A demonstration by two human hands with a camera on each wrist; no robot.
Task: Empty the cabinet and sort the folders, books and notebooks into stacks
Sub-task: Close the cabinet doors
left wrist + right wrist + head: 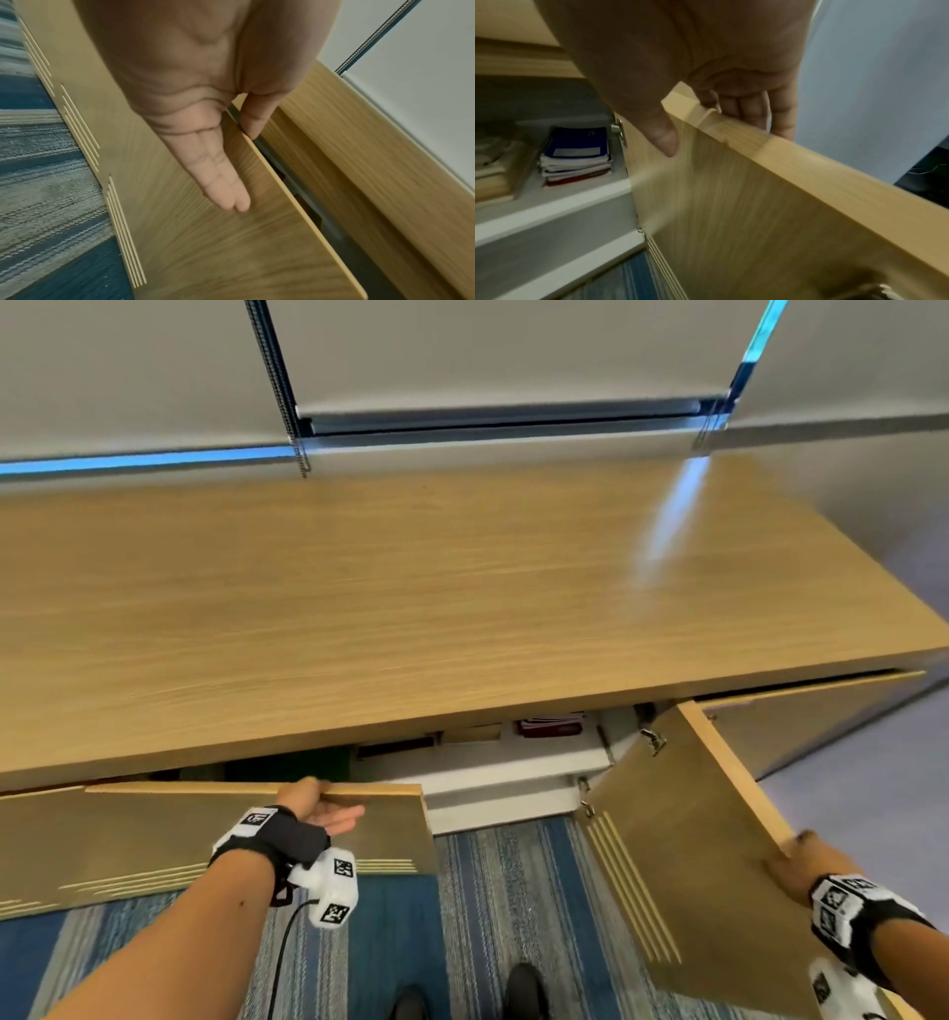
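Left hand (321, 814) pinches left door (215, 834) top edge; right hand (798, 862) grips right door (683, 839) edge. Notebooks (576, 156) lie far, between doors, nearer right hand.

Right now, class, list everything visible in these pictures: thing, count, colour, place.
cabinet: one, light wood, under the window.
left door: one, wood, slightly open.
right door: one, wood, swung wide.
shelf: one, white, inside.
notebook stack: one, blue on top, red at the bottom, on the shelf.
carpet: blue-grey stripes, floor.
shoes: two, black, bottom edge.
left hand: grips left door's top edge.
right hand: grips right door's edge.
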